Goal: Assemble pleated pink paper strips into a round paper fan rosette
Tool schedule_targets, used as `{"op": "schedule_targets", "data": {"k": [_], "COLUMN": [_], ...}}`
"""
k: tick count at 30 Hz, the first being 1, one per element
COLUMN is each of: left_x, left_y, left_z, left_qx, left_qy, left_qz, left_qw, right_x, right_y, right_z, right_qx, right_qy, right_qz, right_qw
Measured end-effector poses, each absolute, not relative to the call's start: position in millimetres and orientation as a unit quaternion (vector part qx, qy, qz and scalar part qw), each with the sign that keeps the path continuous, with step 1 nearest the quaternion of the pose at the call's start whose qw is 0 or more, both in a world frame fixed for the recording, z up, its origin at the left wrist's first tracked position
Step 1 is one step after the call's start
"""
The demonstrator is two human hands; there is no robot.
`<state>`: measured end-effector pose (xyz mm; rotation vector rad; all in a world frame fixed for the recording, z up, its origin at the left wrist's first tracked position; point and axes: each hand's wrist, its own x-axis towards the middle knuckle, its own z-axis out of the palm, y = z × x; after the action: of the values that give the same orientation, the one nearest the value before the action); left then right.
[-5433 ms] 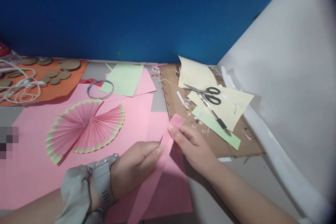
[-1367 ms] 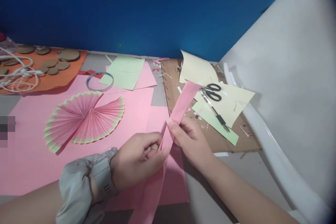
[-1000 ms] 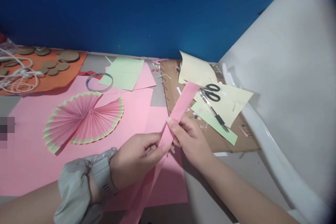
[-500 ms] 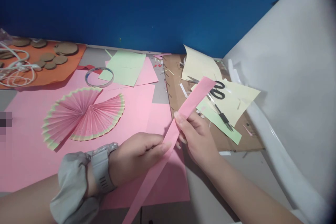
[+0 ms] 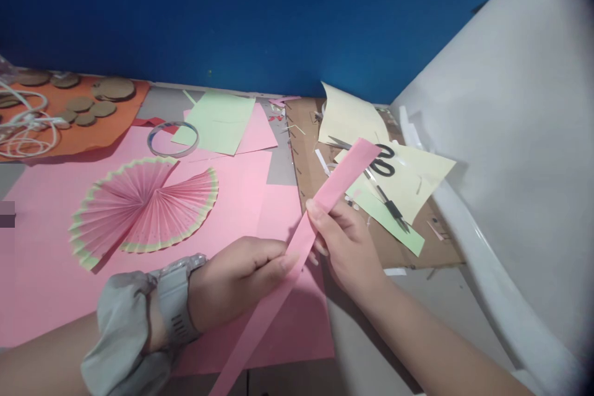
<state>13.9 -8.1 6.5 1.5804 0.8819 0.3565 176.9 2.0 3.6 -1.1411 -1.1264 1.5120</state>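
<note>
A long pink paper strip (image 5: 341,179) runs diagonally from the upper right down past the bottom edge. My left hand (image 5: 253,269) pinches it near its middle, thumb on top. Higher up the strip, my right hand (image 5: 346,241) grips it between thumb and fingers. Two pleated pink paper fans with green-white rims (image 5: 148,207) lie on a pink sheet (image 5: 37,284) at the left. Behind the strip's upper end are black-handled scissors (image 5: 383,161) and a pen (image 5: 390,204).
A tape roll (image 5: 172,139) and a light green sheet (image 5: 216,120) lie at the back. Cardboard circles (image 5: 114,88) and white cables (image 5: 28,117) rest on orange paper (image 5: 93,136). Cream paper (image 5: 424,173) covers part of the cardboard (image 5: 309,154). A blue wall (image 5: 260,25) stands behind.
The view has shifted slightly, moving the table items a little left in the picture. Both hands keep the same hold on the strip.
</note>
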Motion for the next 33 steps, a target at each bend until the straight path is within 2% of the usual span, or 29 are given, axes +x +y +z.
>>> {"op": "schedule_targets", "data": {"k": [8,14,19,23,27,33], "left_x": [13.5,14.1,16.0,16.1,15.0,14.2], "left_y": [-7.6,-6.7,-5.0,-4.9,-4.9,-6.6], "left_z": [9.8,10.0,8.2,7.6,6.0,2.4], "left_qx": [0.641,0.626,0.600,0.586,0.568,0.533], "left_qy": [0.391,0.404,0.380,0.356,0.356,0.350], "left_qz": [0.202,0.232,0.254,0.275,0.285,0.310], "left_qw": [0.629,0.625,0.656,0.673,0.685,0.705], "right_x": [183.4,186.7,183.6,183.7,182.6,177.5], "right_y": [6.1,6.4,3.5,2.5,1.5,-2.4], "right_z": [3.2,11.3,10.3,5.1,5.2,10.4], "right_qx": [-0.438,-0.444,-0.446,-0.424,-0.460,-0.435], "right_qy": [-0.472,-0.526,-0.516,-0.526,-0.579,-0.625], "right_qz": [0.636,0.658,0.646,0.673,0.606,0.592], "right_qw": [0.425,0.306,0.343,0.300,0.294,0.265]}}
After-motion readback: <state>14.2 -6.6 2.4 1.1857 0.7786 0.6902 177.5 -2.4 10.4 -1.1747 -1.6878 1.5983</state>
